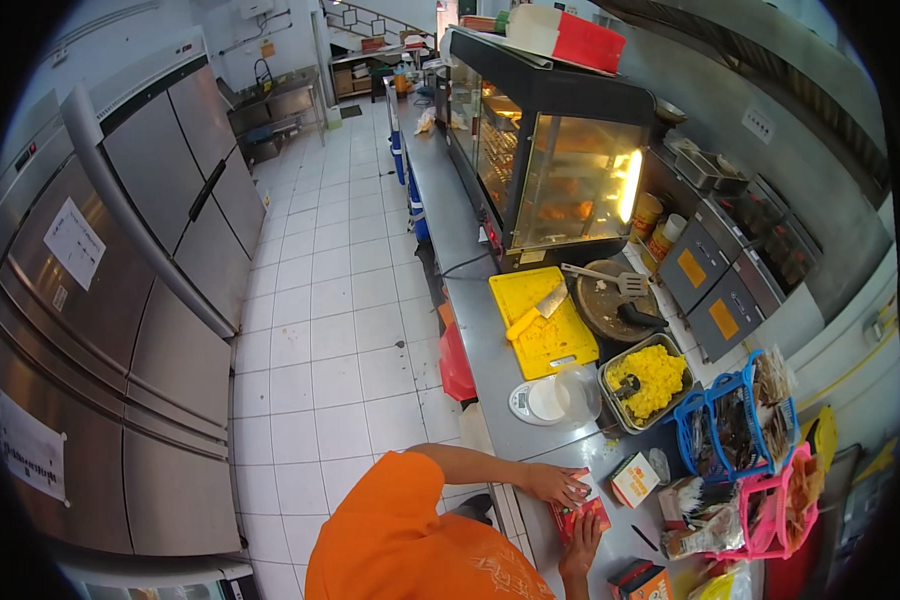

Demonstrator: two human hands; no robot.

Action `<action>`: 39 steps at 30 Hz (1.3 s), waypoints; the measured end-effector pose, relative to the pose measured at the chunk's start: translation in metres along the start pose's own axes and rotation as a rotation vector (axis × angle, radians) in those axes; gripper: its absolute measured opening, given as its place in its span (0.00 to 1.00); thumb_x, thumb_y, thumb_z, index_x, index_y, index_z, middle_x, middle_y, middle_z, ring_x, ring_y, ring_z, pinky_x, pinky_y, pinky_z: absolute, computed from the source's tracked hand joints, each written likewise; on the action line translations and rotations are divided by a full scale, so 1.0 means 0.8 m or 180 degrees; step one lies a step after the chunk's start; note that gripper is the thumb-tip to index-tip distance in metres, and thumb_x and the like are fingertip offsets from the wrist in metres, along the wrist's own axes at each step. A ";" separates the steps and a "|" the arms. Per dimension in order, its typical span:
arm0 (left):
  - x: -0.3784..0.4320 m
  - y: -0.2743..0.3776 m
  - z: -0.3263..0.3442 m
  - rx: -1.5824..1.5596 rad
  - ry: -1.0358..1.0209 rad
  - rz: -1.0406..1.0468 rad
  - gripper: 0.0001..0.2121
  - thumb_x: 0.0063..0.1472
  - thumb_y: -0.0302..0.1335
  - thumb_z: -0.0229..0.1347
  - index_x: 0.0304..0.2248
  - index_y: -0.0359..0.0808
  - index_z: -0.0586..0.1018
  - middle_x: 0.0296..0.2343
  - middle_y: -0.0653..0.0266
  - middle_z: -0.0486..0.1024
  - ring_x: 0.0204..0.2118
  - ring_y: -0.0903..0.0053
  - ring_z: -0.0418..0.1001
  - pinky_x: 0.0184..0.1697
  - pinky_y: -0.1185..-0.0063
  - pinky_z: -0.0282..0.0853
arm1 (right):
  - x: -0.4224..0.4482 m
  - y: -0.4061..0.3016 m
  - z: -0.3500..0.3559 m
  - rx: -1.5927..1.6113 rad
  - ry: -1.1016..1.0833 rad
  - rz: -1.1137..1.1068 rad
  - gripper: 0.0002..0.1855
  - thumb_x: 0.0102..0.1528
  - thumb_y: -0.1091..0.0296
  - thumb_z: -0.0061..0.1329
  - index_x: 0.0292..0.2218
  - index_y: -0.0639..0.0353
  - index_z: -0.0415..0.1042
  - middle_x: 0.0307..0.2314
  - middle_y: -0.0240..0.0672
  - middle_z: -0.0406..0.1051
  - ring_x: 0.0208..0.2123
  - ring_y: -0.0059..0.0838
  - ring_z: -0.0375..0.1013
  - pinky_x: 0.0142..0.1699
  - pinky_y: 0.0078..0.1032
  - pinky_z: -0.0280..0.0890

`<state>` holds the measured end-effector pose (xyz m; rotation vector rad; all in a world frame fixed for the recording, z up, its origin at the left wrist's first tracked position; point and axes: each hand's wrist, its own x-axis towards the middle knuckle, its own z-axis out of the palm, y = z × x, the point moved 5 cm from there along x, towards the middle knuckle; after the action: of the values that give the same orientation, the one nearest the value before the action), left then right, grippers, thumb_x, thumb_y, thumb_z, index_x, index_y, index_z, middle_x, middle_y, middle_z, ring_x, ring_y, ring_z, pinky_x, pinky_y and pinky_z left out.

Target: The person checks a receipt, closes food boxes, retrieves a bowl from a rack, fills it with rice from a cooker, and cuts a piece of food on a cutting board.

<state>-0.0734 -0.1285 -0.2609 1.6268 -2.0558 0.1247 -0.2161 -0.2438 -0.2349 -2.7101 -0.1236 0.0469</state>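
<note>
A red printed paper carton (568, 517) lies on the steel counter (480, 360) at the lower middle. My left hand (556, 484) grips its far end, fingers spread across a white and red part. On the near end, my right hand (582, 546) holds the carton with its fingers laid over the top. Close beyond my hands stands a white and orange printed box (634, 480). To the right of my right hand lies a thin black stick-like object (644, 538). An orange and black box (640, 581) sits nearest me. The carton's underside is hidden.
A digital scale (529, 401) bears a clear plastic container (577, 394). Past it are a steel pan (686, 412) of yellow food, a yellow cutting board (504, 300) with a knife (536, 311), and a lit glass display warmer (570, 180). Blue (694, 439) and pink (769, 510) baskets hold packets.
</note>
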 end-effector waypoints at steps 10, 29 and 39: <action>-0.022 0.028 -0.037 0.0022 0.0425 -0.0600 0.21 0.59 0.40 0.46 0.47 0.34 0.69 0.55 0.58 0.56 0.61 0.59 0.46 0.59 0.56 0.46 | -0.025 0.001 0.031 -0.0885 0.0088 0.0266 0.31 0.61 0.50 0.27 0.60 0.55 0.46 0.61 0.41 0.40 0.63 0.43 0.39 0.61 0.47 0.39; -0.857 0.014 -0.135 -0.1115 0.0196 -0.5447 0.10 0.51 0.34 0.57 0.27 0.35 0.77 0.28 0.53 0.76 0.34 0.58 0.73 0.37 0.67 0.69 | 0.105 -0.204 0.127 -0.0563 0.0044 0.2185 0.21 0.56 0.57 0.36 0.48 0.58 0.60 0.45 0.47 0.58 0.48 0.45 0.58 0.49 0.43 0.54; -0.887 0.043 -0.123 -0.1287 -0.0417 -0.6302 0.14 0.56 0.34 0.46 0.40 0.35 0.71 0.37 0.49 0.74 0.41 0.55 0.72 0.43 0.63 0.68 | 0.144 -0.244 0.156 -0.0018 0.0080 0.2583 0.16 0.52 0.62 0.43 0.38 0.62 0.71 0.34 0.50 0.69 0.37 0.46 0.69 0.41 0.42 0.61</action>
<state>0.0346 0.5456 -0.4813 2.4844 0.2028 -0.9579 -0.1236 -0.0049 -0.2688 -2.5766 0.9766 0.2458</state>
